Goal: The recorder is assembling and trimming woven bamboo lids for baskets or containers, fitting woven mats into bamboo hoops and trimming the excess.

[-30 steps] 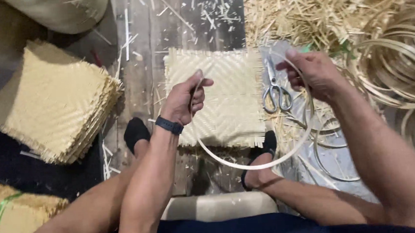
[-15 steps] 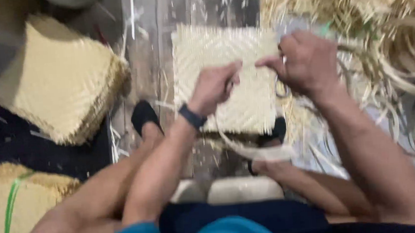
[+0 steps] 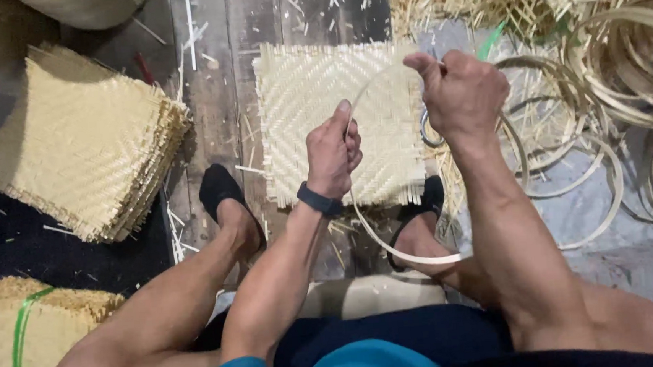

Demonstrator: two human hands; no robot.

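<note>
Seen from above, a seated person bends a thin bamboo strip point(image 3: 391, 236) into a hoop over a square woven mat point(image 3: 313, 108) on the plank floor. The left hand point(image 3: 332, 151) is clenched around the strip's left side; the right hand point(image 3: 459, 90) pinches its top end. A stack of mats point(image 3: 78, 143) lies at the floor's left edge, finished hoops point(image 3: 632, 62) at the right.

Soft, even overhead light, faint shadows, dark upper-left corner, slight blur towards the edges, no glare.
</note>
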